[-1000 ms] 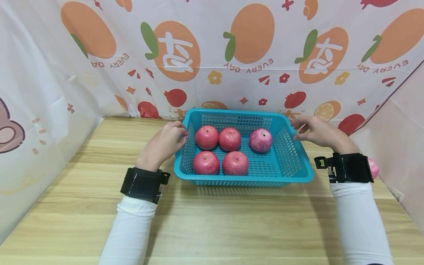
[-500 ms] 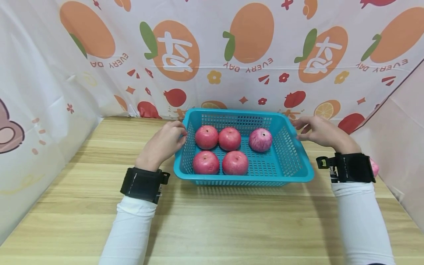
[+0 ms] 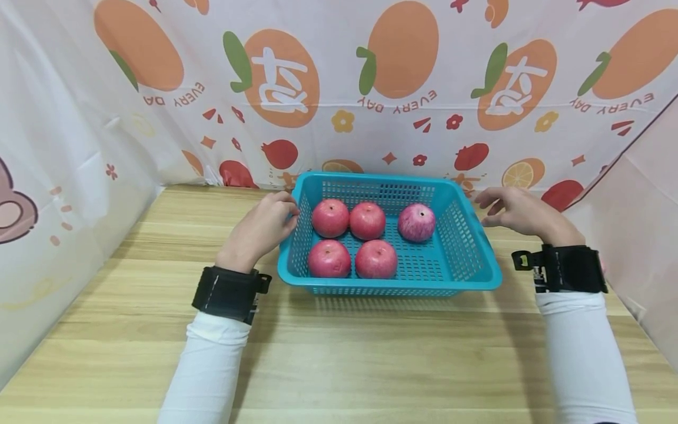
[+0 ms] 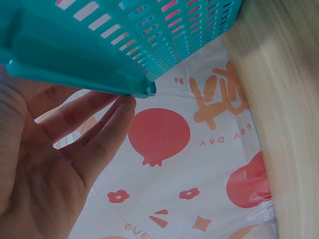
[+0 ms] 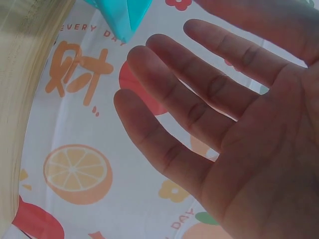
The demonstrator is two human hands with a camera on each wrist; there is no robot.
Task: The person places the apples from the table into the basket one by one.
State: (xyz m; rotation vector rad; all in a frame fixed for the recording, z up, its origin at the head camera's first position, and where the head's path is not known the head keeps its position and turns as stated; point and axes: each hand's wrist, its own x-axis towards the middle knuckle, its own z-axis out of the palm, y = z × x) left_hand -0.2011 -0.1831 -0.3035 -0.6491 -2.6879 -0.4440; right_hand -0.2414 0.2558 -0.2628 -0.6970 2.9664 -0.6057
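Note:
A blue plastic basket (image 3: 424,284) with slotted walls stands on the wooden table and contains several red apples (image 3: 329,259). One of them, a streaked purplish-red apple (image 3: 416,223), sits apart toward the right. My left hand (image 3: 263,228) grips the basket's left rim; in the left wrist view its fingertips (image 4: 127,102) meet the underside of the rim (image 4: 79,84). Off the right end is my right hand (image 3: 521,213), holding nothing. Its fingers (image 5: 149,64) are spread and loosely bent in the right wrist view, with a gap to the basket corner (image 5: 124,20).
A white curtain (image 3: 339,141) printed with fruit hangs right behind the basket, and pale sheets close off both sides. Partly hidden behind the right wristband (image 3: 574,269) is a pink round thing. Wooden tabletop (image 3: 381,353) stretches in front of the basket.
My right hand has come off the basket's right rim and moved a little outward to the right. The left hand, the basket and the apples have stayed put.

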